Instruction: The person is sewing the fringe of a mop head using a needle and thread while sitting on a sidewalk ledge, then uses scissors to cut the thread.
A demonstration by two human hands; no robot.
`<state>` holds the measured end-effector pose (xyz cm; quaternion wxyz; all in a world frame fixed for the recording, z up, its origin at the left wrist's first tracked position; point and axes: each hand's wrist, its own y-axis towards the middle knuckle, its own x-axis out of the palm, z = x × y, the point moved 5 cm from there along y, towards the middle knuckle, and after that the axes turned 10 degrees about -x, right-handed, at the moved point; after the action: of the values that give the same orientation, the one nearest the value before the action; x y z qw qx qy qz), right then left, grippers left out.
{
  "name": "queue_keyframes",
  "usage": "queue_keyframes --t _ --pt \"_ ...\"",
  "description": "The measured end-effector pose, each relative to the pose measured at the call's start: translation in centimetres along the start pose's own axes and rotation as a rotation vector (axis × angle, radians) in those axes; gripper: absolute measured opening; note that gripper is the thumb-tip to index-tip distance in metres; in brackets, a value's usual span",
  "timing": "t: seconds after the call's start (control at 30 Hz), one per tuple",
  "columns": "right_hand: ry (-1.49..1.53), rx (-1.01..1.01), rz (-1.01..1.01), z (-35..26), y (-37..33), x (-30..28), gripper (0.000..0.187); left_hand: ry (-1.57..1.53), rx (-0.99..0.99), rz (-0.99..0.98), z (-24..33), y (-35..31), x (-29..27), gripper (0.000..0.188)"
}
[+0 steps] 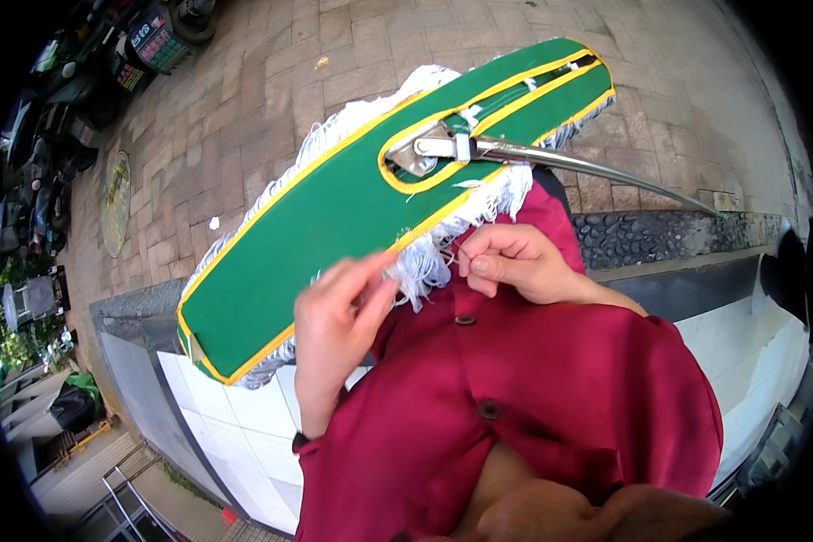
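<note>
Across my lap lies a long flat mop head with a green cloth back (289, 235), edged and striped in yellow. White string fringe (417, 271) hangs out along its sides. My right hand (515, 262) is closed in a pinch, with thin white strands at its fingertips by the near fringe. Facing it, my left hand (339, 312) is slightly blurred over the near yellow edge; its thumb and fingers draw together, and what they hold is unclear. A metal bracket (415, 155) sits in the mop's opening, joined to a shiny metal handle (596, 167) running right.
Brick paving (244, 117) spreads beyond the mop, with a round cover (116, 203) set in it. Parked scooters (54, 135) line the far left. Pale tiles (235, 397) and a dark pebbled strip (668, 237) run beneath me. Metal railings (135, 501) stand at lower left.
</note>
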<state>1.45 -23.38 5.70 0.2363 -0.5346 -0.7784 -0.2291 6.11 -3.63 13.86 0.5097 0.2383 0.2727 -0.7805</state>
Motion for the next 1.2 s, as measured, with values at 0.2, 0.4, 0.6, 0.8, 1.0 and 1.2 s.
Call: queue_keyframes --t 0.2,0.4,0.6,0.8,1.0,1.2 --pt "-0.032 -0.011 -0.036 -0.7 0.0 0.1 0.016 0.23 0.148 0.031 0.0 4.9 2.3 0.027" --pt "0.01 0.048 -0.044 0.6 0.1 0.0 0.017 0.374 0.305 0.034 0.7 5.2 3.1 0.024" --pt "-0.007 0.068 -0.063 0.7 0.1 -0.2 0.017 0.276 0.349 0.079 -0.2 5.2 3.3 0.012" --pt "-0.022 0.051 -0.038 -0.2 0.1 -0.1 0.016 -0.054 0.104 -0.005 -1.7 5.4 2.5 0.007" --pt "-0.004 -0.015 -0.009 -1.4 -0.2 -0.3 0.013 -0.002 0.071 -0.072 -1.8 5.0 2.2 0.007" --pt "-0.036 0.003 -0.005 -2.0 -0.9 -0.7 0.014 0.018 0.081 0.082 -2.2 4.7 2.5 0.012"
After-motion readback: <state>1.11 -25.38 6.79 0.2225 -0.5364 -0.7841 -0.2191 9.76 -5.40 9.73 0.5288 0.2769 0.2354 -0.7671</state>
